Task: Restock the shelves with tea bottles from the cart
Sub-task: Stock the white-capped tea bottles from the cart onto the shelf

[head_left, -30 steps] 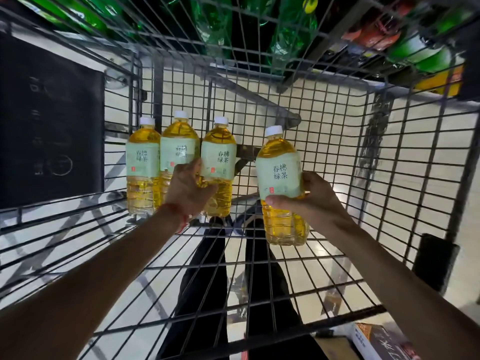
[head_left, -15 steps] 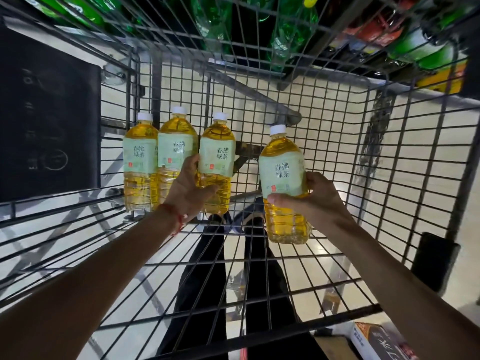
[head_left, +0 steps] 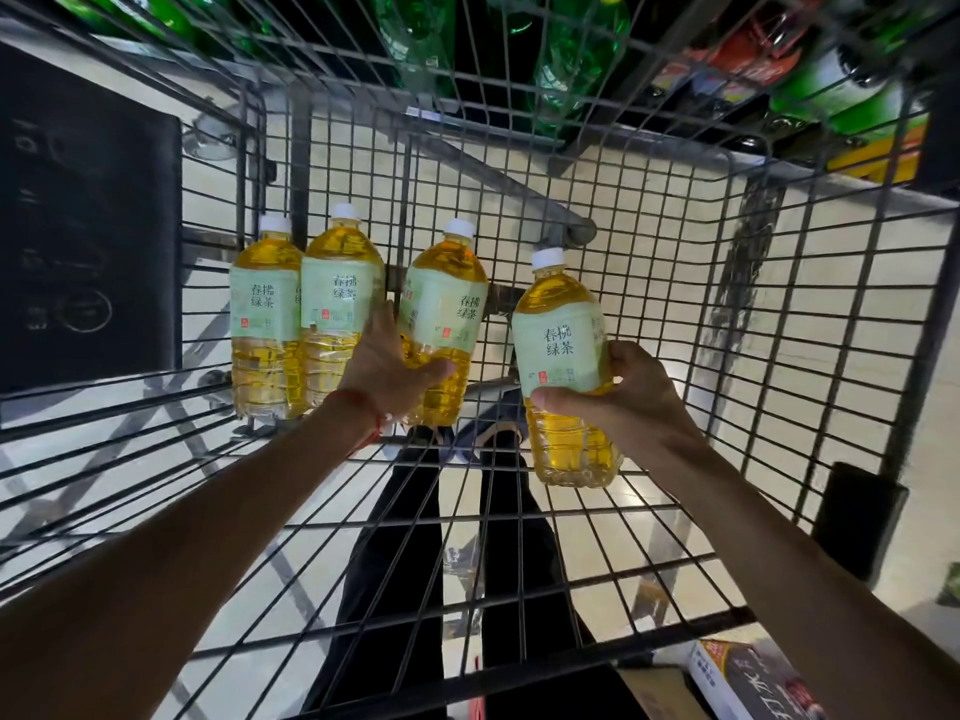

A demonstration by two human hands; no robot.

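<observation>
head view: right hand (head_left: pixel 618 402) was curled tight round one tea bottle (head_left: pixel 563 345), which looked lifted off the cart (head_left: pixel 779 356) floor, toward its right side. left hand (head_left: pixel 387 366) was wrapped low round another bottle (head_left: pixel 447 314) at the cart's far end, just beside two more bottles (head_left: pixel 265 314). that low grip looked risky to me: a full bottle could tip and knock its neighbours. the left fingers were hidden behind it, and the shelf bottles (head_left: pixel 571 59) past the cart were blurry.

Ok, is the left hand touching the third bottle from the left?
Touching. Head view shows the left hand with its thumb across the third bottle.
</observation>
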